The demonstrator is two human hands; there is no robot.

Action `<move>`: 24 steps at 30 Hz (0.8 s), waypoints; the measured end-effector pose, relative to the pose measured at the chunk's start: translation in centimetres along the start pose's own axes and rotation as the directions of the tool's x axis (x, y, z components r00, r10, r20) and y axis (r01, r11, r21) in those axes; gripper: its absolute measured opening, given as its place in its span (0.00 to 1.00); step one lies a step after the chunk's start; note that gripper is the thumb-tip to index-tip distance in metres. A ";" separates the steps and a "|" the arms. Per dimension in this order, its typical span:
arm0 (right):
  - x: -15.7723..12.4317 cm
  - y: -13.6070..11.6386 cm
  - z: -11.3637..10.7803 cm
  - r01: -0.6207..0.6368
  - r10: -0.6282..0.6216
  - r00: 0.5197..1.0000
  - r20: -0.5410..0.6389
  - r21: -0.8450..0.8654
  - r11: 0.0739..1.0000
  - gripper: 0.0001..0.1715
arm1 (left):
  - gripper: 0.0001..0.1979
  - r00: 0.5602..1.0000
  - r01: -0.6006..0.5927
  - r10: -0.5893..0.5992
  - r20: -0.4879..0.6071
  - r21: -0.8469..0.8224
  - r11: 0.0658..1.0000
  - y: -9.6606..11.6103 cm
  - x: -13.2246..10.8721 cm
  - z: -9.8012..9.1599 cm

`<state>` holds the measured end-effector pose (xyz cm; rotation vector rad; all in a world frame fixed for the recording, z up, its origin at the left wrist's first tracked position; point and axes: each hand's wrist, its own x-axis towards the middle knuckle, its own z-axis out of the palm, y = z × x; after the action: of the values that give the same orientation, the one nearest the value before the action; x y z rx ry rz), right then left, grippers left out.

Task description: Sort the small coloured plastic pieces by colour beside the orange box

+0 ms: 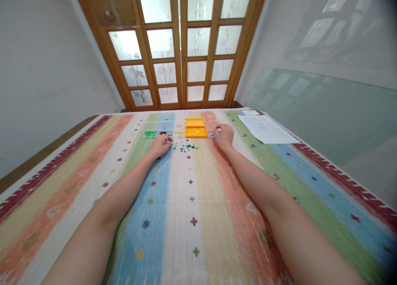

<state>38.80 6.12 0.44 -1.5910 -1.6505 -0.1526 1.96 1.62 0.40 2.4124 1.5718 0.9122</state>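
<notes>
A loose pile of small coloured pieces (190,147), green, blue, yellow, white and dark red, lies on the tablecloth between my hands. My left hand (161,145) is just left of the pile, fingers bent and pressed together; anything in them is too small to make out. My right hand (224,136) hovers at a clear box with blue pieces (211,135), its fingers pinched, a speck of blue showing beside them. An open orange box (196,122) in the middle holds pale pieces. Clear boxes left of it contain green pieces (150,134), dark red pieces (163,133) and yellow pieces (180,134).
A striped tablecloth (181,235) covers the table. Printed sheets of paper (266,129) lie at the far right. Behind the far edge stand wooden doors with glass panes (182,62). A pale green panel (322,124) leans along the right wall.
</notes>
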 end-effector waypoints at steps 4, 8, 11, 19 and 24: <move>-0.7 -1.3 0.7 0.117 -0.117 0.993 -0.003 0.029 0.993 0.09 | 0.11 0.989 -0.104 0.100 0.106 0.038 0.994 0.3 -0.1 0.1; -1.5 -2.6 1.4 0.270 -0.269 0.963 -0.025 0.123 0.955 0.07 | 0.12 0.976 -0.159 0.152 0.157 0.030 0.987 1.1 -0.3 0.2; -2.0 -3.1 1.6 0.326 -0.331 0.944 0.007 0.159 0.932 0.06 | 0.12 0.973 -0.159 0.152 0.173 0.024 0.987 1.4 -0.3 0.3; -2.3 -3.8 1.0 0.388 -0.402 0.915 0.032 0.201 0.899 0.06 | 0.09 0.969 -0.156 0.153 0.195 0.001 0.988 1.1 -0.1 0.2; -2.5 -4.2 1.0 0.408 -0.428 0.902 0.060 0.210 0.889 0.07 | 0.07 0.974 -0.139 0.135 0.182 0.013 0.990 1.3 0.0 0.5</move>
<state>34.30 3.95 0.17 -1.0958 -2.0113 -0.1268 3.25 1.16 0.51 2.5658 1.3771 0.6730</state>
